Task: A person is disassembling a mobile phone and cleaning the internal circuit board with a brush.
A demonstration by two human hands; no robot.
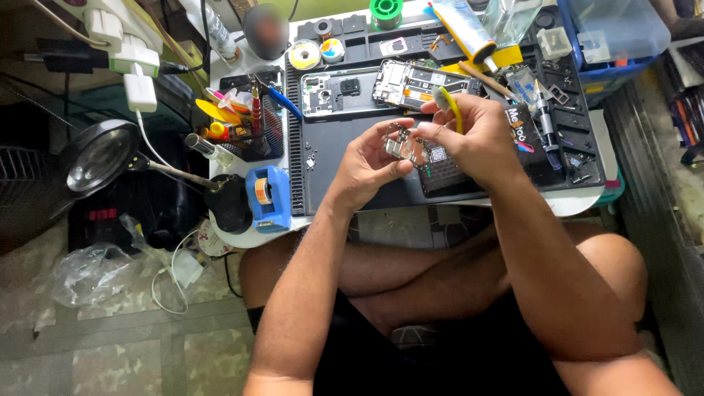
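Observation:
My left hand [370, 158] grips a small silvery metal phone part [405, 145] above the dark work mat [323, 187]. My right hand [473, 132] pinches the same part from the right and also holds a yellow-handled tool [452, 105] that sticks up between the fingers. An opened phone body [422, 82] with exposed boards lies on the mat just beyond my hands. A grey back cover [334, 92] with a camera cut-out lies to its left.
A blue tape dispenser [266, 196] sits at the table's left edge, beside a cup of tools [246, 125]. A magnifier lamp [99, 158] hangs left. Solder rolls [304, 53], tubes [462, 26] and a blue bin [616, 37] crowd the far side. My crossed legs sit under the table.

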